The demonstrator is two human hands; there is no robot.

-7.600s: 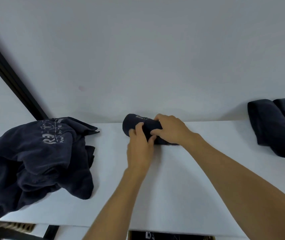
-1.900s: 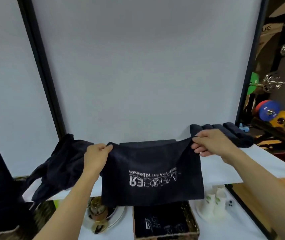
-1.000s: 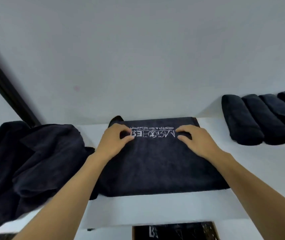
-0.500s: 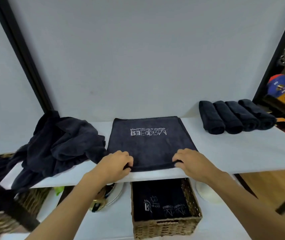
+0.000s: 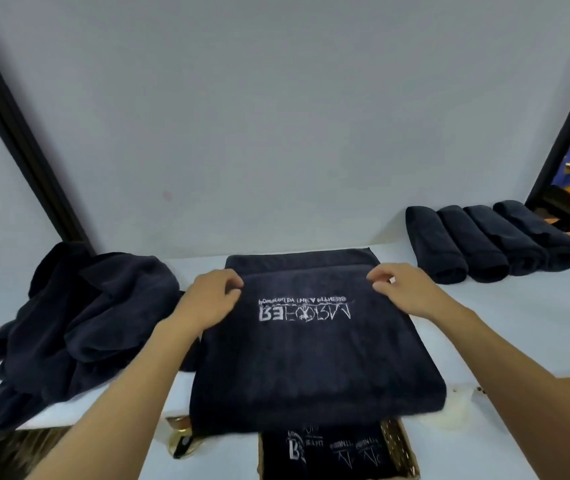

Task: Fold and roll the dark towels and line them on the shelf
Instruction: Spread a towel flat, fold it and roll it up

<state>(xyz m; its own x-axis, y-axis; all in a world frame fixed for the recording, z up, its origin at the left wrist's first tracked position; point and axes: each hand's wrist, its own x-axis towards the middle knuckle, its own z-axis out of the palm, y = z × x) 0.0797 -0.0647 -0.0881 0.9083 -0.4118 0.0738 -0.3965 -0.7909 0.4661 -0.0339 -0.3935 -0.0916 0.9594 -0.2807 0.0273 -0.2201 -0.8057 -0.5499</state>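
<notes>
A dark towel (image 5: 311, 362) with a white logo lies on the white shelf (image 5: 505, 327), its upper layer folded away from me and stopping just short of the far edge. My left hand (image 5: 212, 299) pinches the left corner of that folded layer. My right hand (image 5: 403, 289) pinches its right corner with curled fingers. Several rolled dark towels (image 5: 484, 244) lie side by side at the back right of the shelf. A heap of loose dark towels (image 5: 86, 317) sits on the shelf's left end.
A wicker basket (image 5: 406, 452) holding dark printed towels stands on the lower level under the shelf's front edge. A black post (image 5: 23, 140) slants up at the left, another (image 5: 567, 119) at the right. A plain wall backs the shelf.
Half a second ago both hands gripped the towel's near edge at the shelf front. They have since carried that edge away from me over the towel, folding it in half.
</notes>
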